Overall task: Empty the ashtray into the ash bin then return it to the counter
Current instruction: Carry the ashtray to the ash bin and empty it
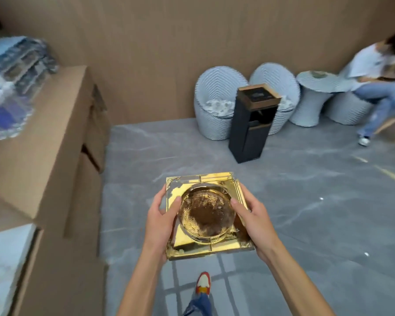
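A square gold ashtray with a round bowl full of brown ash is held level in front of me, above the grey floor. My left hand grips its left edge, thumb on the top face. My right hand grips its right edge, thumb near the bowl's rim. The ash bin, a tall black box with a brown top and a side opening, stands on the floor ahead, a little to the right. The brown counter runs along the left.
Packs of bottles lie on the counter. Two white woven chairs and a white round table stand behind the bin against the brown wall. A seated person is at the far right. My shoe is below the ashtray.
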Motion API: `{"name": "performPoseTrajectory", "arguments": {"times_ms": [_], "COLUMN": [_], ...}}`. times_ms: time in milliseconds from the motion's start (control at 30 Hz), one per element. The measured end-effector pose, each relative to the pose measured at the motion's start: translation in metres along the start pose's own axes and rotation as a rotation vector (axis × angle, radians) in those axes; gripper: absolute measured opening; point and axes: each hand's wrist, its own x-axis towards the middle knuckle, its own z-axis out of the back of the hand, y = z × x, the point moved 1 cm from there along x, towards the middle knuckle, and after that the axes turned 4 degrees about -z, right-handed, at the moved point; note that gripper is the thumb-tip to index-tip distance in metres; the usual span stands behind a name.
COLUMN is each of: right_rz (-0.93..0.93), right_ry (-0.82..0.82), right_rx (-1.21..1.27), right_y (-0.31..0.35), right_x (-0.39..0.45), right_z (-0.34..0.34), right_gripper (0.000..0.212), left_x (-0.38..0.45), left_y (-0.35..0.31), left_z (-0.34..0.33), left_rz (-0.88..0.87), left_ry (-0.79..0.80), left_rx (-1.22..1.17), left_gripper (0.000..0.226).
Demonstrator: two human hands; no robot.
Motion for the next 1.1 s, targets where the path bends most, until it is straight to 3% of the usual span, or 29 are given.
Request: {"name": "performPoseTrajectory", "arguments": {"times_ms": [300, 600, 867, 1100], "right_rz": [-0.022, -0.039, -0.059, -0.050], "right_ry": [-0.218, -0.384, -0.408, -0.324], "right_rx": [0.049, 0.115, 0.090, 0.057], "right_y": [0.022, 0.038, 0.043, 0.047], "right_x": [0.111, 0.204, 0.313, 0.426], "right_z": [0.058, 0.118, 0.202, 0.317], "right_gripper": [0.044, 0.044, 0.051, 0.053], "left_x": [0.126, 0.228, 0.311, 0.376], "left_y": [-0.030, -0.049, -0.041, -0.034], "left_z": [-0.096, -0.192, -0.301, -0.431], "left_rz": [0.117, 0.136, 0.112, 0.104], "left_ry": [0.245, 0.415, 0.386, 0.320], "left_rx": [-0.090, -0.054, -0.009, 0.010], "left_gripper": [0.028, 0.038, 0.043, 0.043]}}
